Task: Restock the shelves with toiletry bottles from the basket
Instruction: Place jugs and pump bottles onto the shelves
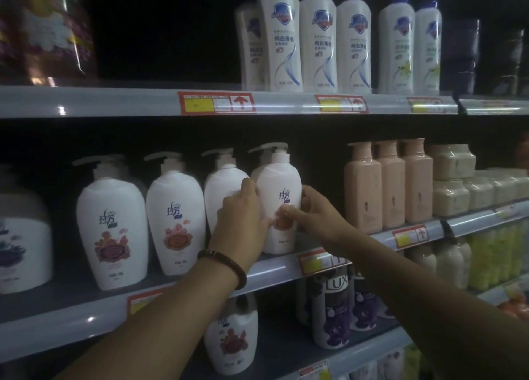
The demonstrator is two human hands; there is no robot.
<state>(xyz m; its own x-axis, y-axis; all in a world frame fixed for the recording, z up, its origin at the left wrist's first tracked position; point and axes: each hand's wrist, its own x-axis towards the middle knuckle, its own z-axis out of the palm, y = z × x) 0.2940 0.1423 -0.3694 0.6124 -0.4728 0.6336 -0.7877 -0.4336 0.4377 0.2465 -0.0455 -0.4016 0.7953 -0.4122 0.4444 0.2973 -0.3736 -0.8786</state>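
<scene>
A white pump bottle (279, 185) with a red flower label stands upright on the middle shelf (280, 268), at the right end of a row of like bottles. My left hand (240, 222) grips its left side, a bead bracelet on the wrist. My right hand (312, 213) holds its right side, thumb across the label. Another white pump bottle (223, 190) stands just left of it, partly behind my left hand. Two more of the same bottles (174, 219) (111, 233) stand further left. The basket is out of view.
Pink square bottles (389, 188) stand right of the held bottle, with a gap between. The top shelf carries tall white bottles (317, 42), with dark space to their left. Below are a flower-label pump bottle (230, 342) and LUX bottles (332, 308). Price tags line the shelf edges.
</scene>
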